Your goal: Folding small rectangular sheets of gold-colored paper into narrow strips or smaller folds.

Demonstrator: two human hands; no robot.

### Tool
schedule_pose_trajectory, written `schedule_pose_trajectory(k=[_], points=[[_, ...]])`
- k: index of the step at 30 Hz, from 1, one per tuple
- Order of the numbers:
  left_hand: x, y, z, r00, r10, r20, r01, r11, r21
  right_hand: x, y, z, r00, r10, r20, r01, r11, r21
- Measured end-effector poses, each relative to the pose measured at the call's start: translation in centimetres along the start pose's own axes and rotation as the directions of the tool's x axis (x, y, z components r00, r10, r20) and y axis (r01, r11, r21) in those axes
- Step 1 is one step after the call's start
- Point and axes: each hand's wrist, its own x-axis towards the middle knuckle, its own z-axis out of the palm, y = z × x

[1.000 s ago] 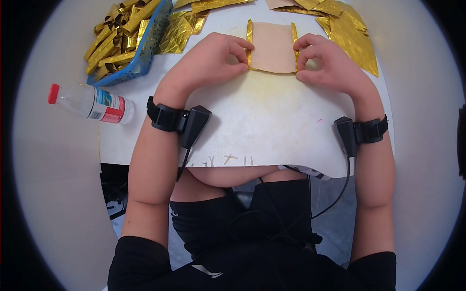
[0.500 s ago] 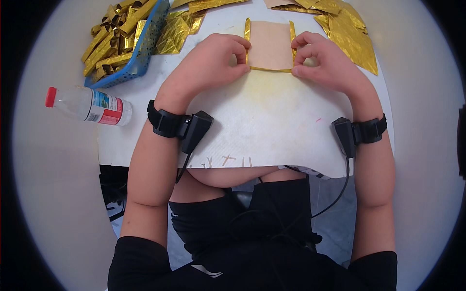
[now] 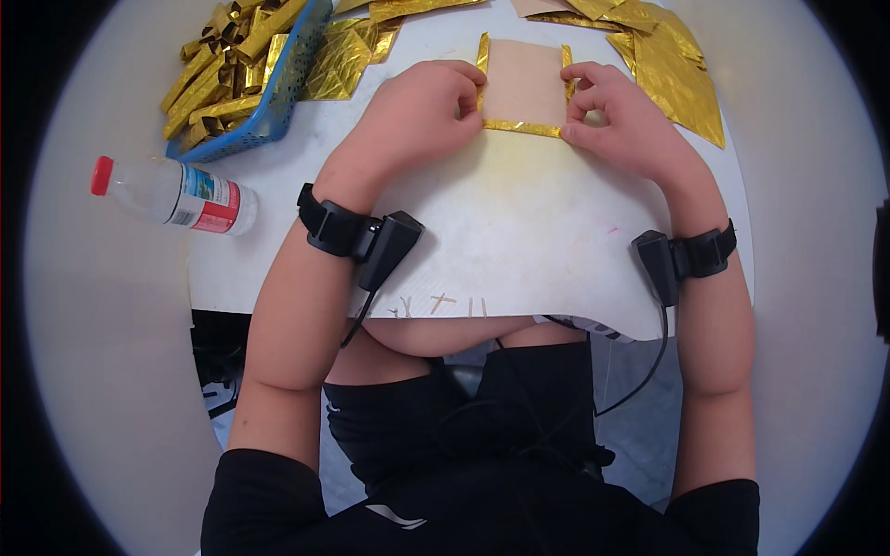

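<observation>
Left hand (image 3: 413, 109) and right hand (image 3: 623, 119) arch inward, fingers seemingly pinching the gold-edged sheet (image 3: 527, 85) by its sides; open surface (image 3: 519, 232) stretches nearer the body.

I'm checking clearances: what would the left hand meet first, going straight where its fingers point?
The left hand would first meet the gold-edged sheet it touches; across that, probably the right hand, though depth is unclear.

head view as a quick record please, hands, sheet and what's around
left hand: at the left edge of the tan sheet
right hand: at its right edge
sheet edges: gold strips along left, right and near sides
far left: blue basket of gold folded pieces
far right: gold sheets
left: red-capped bottle
surface: white tabletop
</observation>
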Motion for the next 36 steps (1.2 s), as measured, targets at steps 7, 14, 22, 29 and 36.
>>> schedule_pose_trajectory(k=[7,14,22,29,36], points=[[0.0,-0.4,0.4,0.996,0.019,-0.083,-0.012,0.997,0.080,-0.1,0.0,0.6,0.998,-0.005,-0.062,0.002,0.999,-0.034],[0.1,-0.4,0.2,0.997,-0.025,-0.074,0.029,0.998,0.050,0.2,-0.5,0.0,0.998,0.059,0.013,-0.059,0.998,-0.019],[0.2,-0.8,0.4,0.996,0.016,-0.086,-0.016,1.000,0.006,0.3,0.0,0.3,0.997,0.012,-0.077,-0.018,0.998,-0.066],[0.3,-1.1,0.5,0.998,-0.007,-0.068,0.005,1.000,-0.024,0.3,0.2,0.5,0.995,0.006,-0.100,-0.013,0.998,-0.069],[0.2,-1.1,0.7,0.986,0.051,-0.157,-0.046,0.998,0.033,0.4,0.2,0.6,0.993,-0.012,-0.116,0.004,0.998,-0.064]])
